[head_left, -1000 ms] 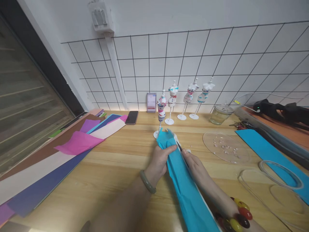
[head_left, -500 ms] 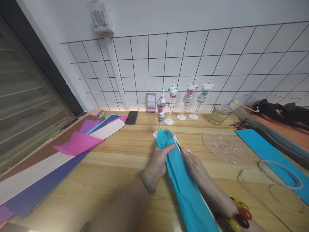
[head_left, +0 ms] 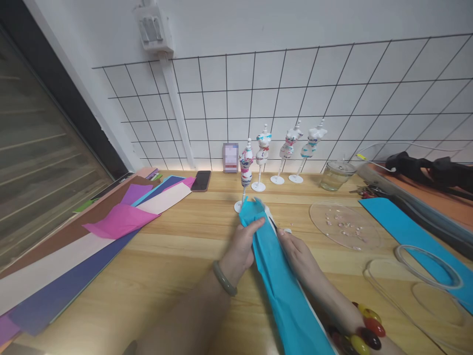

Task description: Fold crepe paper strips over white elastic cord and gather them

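A long strip of bright blue crepe-like paper [head_left: 284, 291] runs from the front edge up to the middle of the table, with a ragged, curled far end. My left hand [head_left: 246, 241] is closed on its left edge near that end, thumb lying on top. Along the paper's right edge, my right hand [head_left: 295, 246] pinches a slim dark-tipped tool [head_left: 272, 223] whose tip lies against a white edge beside the paper. Most of the tool is hidden by the fingers, so its kind is unclear. Just past the paper's end stands a small decorated dress-form mannequin [head_left: 246, 165].
Several coloured paper sheets [head_left: 121, 219] overlap at left, near a dark phone [head_left: 201, 181]. More mannequins [head_left: 263, 148] stand by the wall with a glass of liquid [head_left: 337, 175]. At right are a clear round plate with small gems [head_left: 321, 217], coiled tubing [head_left: 399, 254] and blue paper [head_left: 391, 222].
My left thumb has shifted slightly left on the blue paper. The right hand and its tool stay almost where they were.
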Demonstrator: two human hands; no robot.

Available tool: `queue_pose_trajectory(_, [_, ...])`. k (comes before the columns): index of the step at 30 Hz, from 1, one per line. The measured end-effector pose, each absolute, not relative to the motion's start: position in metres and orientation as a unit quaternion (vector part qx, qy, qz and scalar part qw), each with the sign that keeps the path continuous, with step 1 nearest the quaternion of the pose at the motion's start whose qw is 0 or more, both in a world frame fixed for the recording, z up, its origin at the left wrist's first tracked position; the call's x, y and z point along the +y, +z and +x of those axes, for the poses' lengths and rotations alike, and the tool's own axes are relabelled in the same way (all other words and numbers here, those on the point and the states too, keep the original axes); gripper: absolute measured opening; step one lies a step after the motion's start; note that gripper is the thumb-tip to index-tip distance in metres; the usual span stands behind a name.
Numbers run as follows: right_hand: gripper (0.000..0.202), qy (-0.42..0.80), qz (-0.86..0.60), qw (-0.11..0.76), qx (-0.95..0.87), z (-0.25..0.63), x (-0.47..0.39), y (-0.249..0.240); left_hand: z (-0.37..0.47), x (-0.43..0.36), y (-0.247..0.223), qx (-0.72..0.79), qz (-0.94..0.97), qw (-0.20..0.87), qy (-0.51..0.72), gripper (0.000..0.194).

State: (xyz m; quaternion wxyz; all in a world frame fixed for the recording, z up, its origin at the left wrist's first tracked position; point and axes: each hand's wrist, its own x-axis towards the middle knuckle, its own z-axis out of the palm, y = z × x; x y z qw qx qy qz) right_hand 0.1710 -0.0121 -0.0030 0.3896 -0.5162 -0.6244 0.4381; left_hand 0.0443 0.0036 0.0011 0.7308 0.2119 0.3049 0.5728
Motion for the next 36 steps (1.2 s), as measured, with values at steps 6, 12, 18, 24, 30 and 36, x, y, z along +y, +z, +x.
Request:
queue_pose_trajectory(6, [0.042,0.456,-0.484,0.396,-0.633,0.168,-0.013,-0.005,0.033,0.010,0.007,0.249,0.161,0.826,0.479,0.038])
queue_pose_trajectory(12, [0.042,0.457,-0.473,0.413,-0.629,0.167,-0.018,-0.006,0.026,0.011,0.017,0.291,0.131,0.774,0.547,0.016])
queue_pose_trajectory(18, [0.043,0.483,-0.463,0.423,-0.611,0.168,-0.021,-0.006,0.019,0.005,0.026,0.261,0.213,0.752,0.567,0.021])
queue_pose_trajectory(24, [0.042,0.470,-0.454,0.423,-0.628,0.170,-0.018,-0.010,0.008,0.007,0.029,0.230,0.250,0.761,0.552,0.023])
queue_pose_trajectory(30, [0.046,0.421,-0.453,0.404,-0.674,0.170,-0.015,-0.007,0.013,0.009,0.027,0.286,0.311,0.701,0.574,0.029])
queue_pose_trajectory(36, [0.042,0.414,-0.457,0.405,-0.675,0.169,-0.013,-0.011,0.016,0.008,0.027,0.298,0.308,0.700,0.571,0.034])
